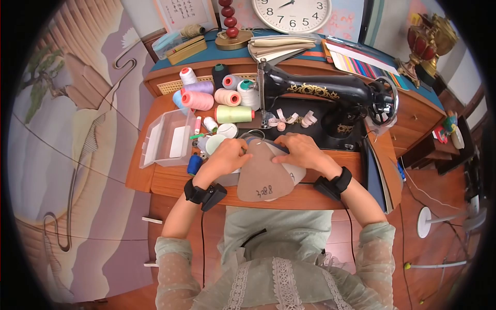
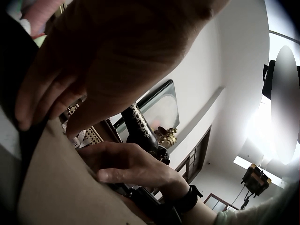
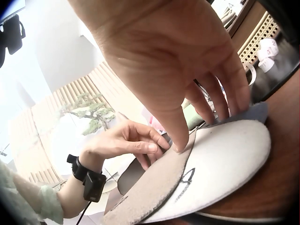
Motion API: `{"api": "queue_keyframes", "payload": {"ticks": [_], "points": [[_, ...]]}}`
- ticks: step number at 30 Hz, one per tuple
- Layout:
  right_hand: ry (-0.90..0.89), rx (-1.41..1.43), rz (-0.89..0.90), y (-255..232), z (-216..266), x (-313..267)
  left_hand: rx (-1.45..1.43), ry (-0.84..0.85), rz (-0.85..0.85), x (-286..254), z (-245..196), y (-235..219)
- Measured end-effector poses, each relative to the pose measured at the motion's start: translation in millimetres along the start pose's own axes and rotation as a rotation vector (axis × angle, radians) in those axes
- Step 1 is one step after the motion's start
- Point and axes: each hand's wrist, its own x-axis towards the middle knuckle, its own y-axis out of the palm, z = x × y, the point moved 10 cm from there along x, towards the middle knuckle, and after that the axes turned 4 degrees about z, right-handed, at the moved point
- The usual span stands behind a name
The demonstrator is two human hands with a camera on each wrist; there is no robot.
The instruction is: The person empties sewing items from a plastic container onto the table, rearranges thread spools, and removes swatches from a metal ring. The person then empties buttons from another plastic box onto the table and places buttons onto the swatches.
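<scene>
A ringed bundle of fabric swatches lies fanned at the table's front edge, a brown one marked with handwritten digits on top. The left hand pinches the bundle's upper left edge near the metal ring. From the other side the right hand holds it, its thumb pressed on the brown swatch and its fingers behind. In the right wrist view a white swatch shows beside the brown one, and the left hand touches the far edge.
Behind the hands stands a black sewing machine. Thread spools and a clear plastic box are at the left. Fabric-covered boards lean at the right edge. A clock and swatch stacks are at the back.
</scene>
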Motion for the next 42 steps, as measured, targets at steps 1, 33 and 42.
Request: {"api": "queue_keyframes", "payload": {"ticks": [1, 33, 42], "points": [[0.015, -0.005, -0.005, 1, 0, 2, 0.007, 0.016, -0.030, -1, -1, 0], [0.229, 1.321, -0.309, 17, -68, 13, -0.086, 0.069, -0.237, 62, -22, -6], [0.253, 1.353, -0.323, 25, -80, 12, -0.215, 0.140, -0.238, 76, -9, 6]]}}
